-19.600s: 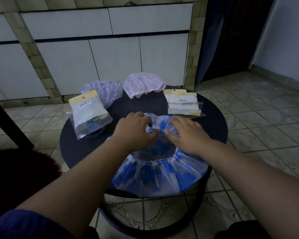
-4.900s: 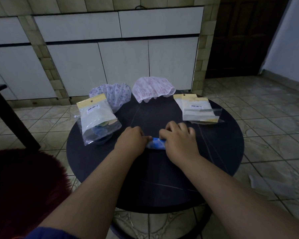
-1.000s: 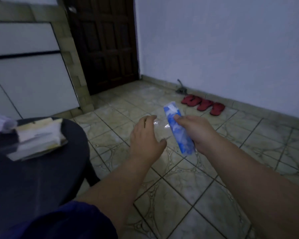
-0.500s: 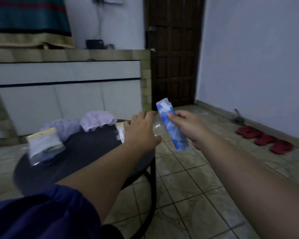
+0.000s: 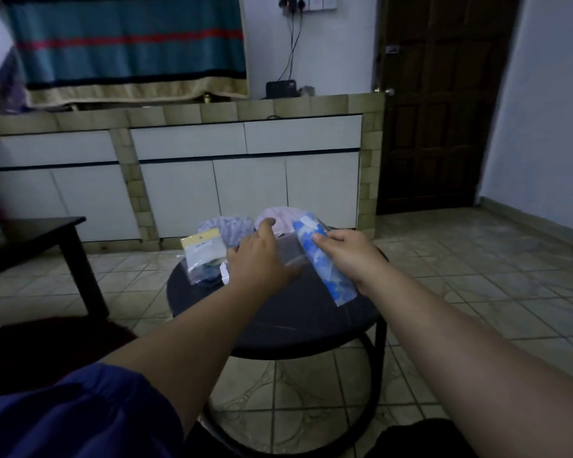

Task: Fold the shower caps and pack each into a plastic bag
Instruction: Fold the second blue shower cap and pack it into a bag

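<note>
Head view, the only one: the round dark table (image 5: 278,328) is the landmark. Above its far right part the right hand (image 5: 351,256) holds the folded blue-and-white shower cap (image 5: 325,266), a narrow flat strip. Grip of the right hand: fingers curled closed round the strip's right edge, thumb tip pressing its face near the upper end; the strip is clear of the table. Long axis runs diagonally, upper end toward the table's far edge and slightly left, lower end toward the near right rim. The left hand (image 5: 262,259) hovers above the table centre, just left of the strip, palm down; its grip is loose, fingers half spread, and a clear plastic bag (image 5: 290,252) appears to stretch from under it toward the strip, though the film is too faint to tell whether it is pinched or which end is the mouth. So the bag lies directly left of the strip, between the two hands. Judgement: the strip's lower end will likely have to swing left to meet the bag mouth, with the left hand opening it. On the table's far left a filled packet (image 5: 201,254) with a yellow header; behind it a bluish cap (image 5: 229,229) and a pink cap (image 5: 283,218) at the far edge, unfolded.
</note>
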